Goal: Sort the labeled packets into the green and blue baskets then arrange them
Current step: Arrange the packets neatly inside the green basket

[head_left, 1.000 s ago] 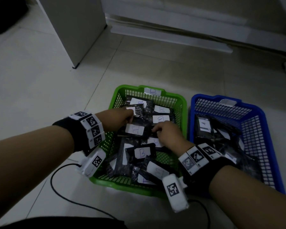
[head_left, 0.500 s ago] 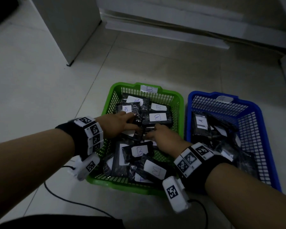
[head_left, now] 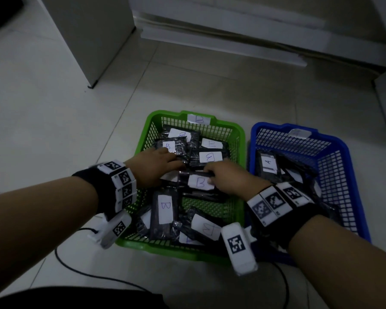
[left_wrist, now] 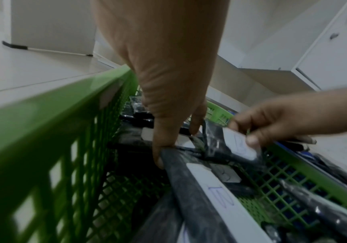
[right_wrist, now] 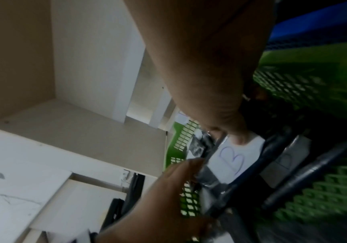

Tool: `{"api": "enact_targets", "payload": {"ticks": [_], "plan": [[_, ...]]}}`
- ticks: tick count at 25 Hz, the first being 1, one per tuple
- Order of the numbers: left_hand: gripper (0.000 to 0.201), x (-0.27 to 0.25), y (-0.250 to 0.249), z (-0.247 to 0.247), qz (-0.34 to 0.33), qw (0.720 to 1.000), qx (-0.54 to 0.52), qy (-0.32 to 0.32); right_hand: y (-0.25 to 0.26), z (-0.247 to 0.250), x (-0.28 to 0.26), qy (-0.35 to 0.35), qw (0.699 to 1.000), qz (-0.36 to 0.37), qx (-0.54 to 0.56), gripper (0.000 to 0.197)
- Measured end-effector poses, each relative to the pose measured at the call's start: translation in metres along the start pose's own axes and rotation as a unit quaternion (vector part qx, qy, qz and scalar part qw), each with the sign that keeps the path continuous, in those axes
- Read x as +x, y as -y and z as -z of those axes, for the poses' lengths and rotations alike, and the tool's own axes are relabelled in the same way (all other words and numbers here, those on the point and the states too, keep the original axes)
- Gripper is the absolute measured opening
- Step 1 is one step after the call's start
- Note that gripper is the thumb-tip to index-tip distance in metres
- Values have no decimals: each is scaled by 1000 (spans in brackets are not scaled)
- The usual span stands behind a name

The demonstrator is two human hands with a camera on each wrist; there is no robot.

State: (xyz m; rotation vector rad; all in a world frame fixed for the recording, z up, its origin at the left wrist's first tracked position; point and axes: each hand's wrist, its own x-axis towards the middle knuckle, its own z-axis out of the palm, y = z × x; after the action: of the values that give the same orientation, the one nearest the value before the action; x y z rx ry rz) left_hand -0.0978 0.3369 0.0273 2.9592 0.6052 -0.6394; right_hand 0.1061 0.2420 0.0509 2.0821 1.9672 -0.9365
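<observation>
The green basket (head_left: 143, 139), tagged B, holds several black packets with white B labels. The blue basket (head_left: 352, 175) to its right holds packets, one labeled A (head_left: 268, 162). Both hands are inside the green basket, around one B packet (head_left: 198, 181) at its middle. My right hand (head_left: 210, 175) pinches the packet's right end, thumb on the label (right_wrist: 231, 157). My left hand (head_left: 176, 166) grips its left end (right_wrist: 205, 176). In the left wrist view the left thumb (left_wrist: 160, 157) also touches the end of a long B packet (left_wrist: 210, 189).
Both baskets stand side by side on a pale tiled floor (head_left: 54, 130). A white cabinet (head_left: 87, 41) rises at the back left and a low white ledge (head_left: 232, 45) runs along the back. A black cable (head_left: 80, 270) trails on the floor before the green basket.
A second ago both hands held a labeled packet over the basket's middle. They dipped lower into the pile, and now a B packet sits between them slightly nearer me.
</observation>
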Motion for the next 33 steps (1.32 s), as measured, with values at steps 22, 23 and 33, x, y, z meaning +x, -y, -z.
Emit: {"api": "enact_targets", "payload": {"ticks": [22, 23, 33], "plan": [[67, 2, 4, -6, 91, 989, -117, 25, -5, -7, 14, 57, 983, 10, -175, 39], [68, 3, 5, -6, 90, 987, -130, 23, -5, -4, 16, 67, 982, 4, -177, 40], [50, -2, -2, -2, 70, 994, -85, 3, 0, -25, 8, -55, 991, 18, -124, 42]]}}
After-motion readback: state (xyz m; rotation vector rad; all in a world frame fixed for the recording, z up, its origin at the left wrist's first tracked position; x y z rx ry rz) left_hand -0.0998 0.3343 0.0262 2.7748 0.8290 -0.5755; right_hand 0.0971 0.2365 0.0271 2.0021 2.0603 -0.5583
